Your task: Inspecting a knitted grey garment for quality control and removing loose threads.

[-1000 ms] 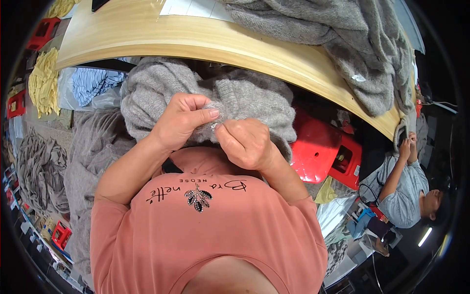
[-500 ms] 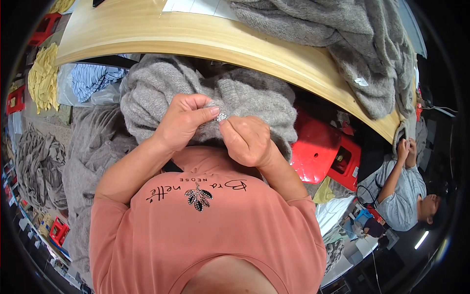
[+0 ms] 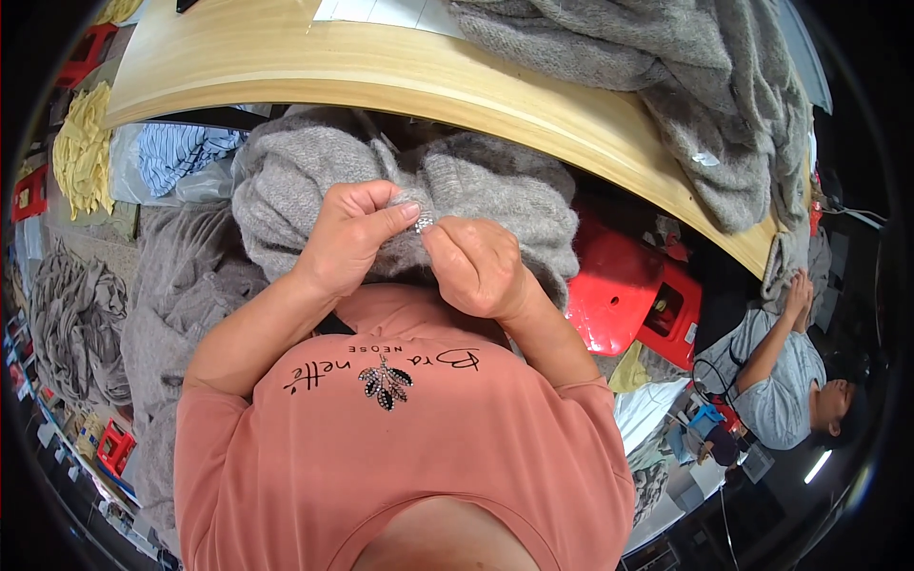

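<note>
A grey knitted garment (image 3: 495,195) lies bunched over my lap, below the table edge. On it, between my fingertips, shows a small sparkling silver button (image 3: 425,223). My left hand (image 3: 357,228) pinches the knit at the button's left side, thumb on top. From the right, my right hand (image 3: 476,266) has its thumb and curled fingers closed at the button's edge. Both hands touch the same spot of the garment. The back of the button and any thread there are hidden by the fingers.
A pale wooden table (image 3: 381,71) curves ahead, with more grey knitwear (image 3: 657,57) hanging over its right side. A red plastic stool (image 3: 614,295) stands right. Grey piles (image 3: 176,285) and yellow cloth (image 3: 83,152) lie left. A co-worker (image 3: 785,371) sits far right.
My hands have shifted slightly to the left with the button, which shows at a different tilt. Far right, the co-worker's hands have changed position on the cloth.
</note>
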The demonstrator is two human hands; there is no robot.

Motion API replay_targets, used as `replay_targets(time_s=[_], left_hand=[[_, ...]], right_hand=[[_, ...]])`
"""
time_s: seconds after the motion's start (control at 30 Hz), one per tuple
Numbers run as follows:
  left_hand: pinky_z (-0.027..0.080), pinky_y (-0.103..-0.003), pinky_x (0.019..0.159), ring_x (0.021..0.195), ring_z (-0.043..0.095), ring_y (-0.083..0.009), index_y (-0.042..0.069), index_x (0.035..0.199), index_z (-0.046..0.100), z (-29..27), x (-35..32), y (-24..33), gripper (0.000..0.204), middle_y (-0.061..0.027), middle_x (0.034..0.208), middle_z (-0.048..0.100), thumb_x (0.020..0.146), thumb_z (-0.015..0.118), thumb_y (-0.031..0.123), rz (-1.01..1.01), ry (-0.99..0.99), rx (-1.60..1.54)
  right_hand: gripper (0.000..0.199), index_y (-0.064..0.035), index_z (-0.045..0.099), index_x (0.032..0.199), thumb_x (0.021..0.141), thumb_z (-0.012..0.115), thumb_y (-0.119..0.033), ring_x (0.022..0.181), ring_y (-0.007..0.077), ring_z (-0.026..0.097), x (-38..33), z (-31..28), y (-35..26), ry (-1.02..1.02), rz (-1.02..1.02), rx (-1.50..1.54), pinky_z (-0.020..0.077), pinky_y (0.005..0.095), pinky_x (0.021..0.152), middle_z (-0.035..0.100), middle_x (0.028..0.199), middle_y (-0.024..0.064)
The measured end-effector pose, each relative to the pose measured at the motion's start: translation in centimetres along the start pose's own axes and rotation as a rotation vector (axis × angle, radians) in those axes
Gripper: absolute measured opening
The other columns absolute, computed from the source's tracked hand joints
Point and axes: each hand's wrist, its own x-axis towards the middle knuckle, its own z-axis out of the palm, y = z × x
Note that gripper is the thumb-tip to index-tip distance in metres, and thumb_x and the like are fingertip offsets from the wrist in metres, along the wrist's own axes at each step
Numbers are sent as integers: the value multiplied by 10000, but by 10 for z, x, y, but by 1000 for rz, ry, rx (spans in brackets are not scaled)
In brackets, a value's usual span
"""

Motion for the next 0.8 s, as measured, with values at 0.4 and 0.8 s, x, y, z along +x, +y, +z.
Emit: replay_targets(time_s=[0.4, 0.8], left_hand=[[401, -173, 536, 627, 481, -14, -5, 815, 612, -2, -4, 5, 66, 28, 682, 576, 753, 604, -28, 148, 8, 280], [422, -211, 488, 566, 521, -52, -8, 793, 618, -1, -14, 0, 103, -18, 652, 584, 729, 573, -75, 330, 60, 513]], right_hand=[[255, 9, 545, 789, 560, 516, 116, 749, 287, 575, 11, 3, 11, 3, 277, 279, 479, 330, 608, 575, 937, 183], [263, 8, 541, 866, 609, 506, 49, 692, 290, 566, 9, -6, 10, -264, 615, 530, 445, 319, 603, 560, 779, 136]])
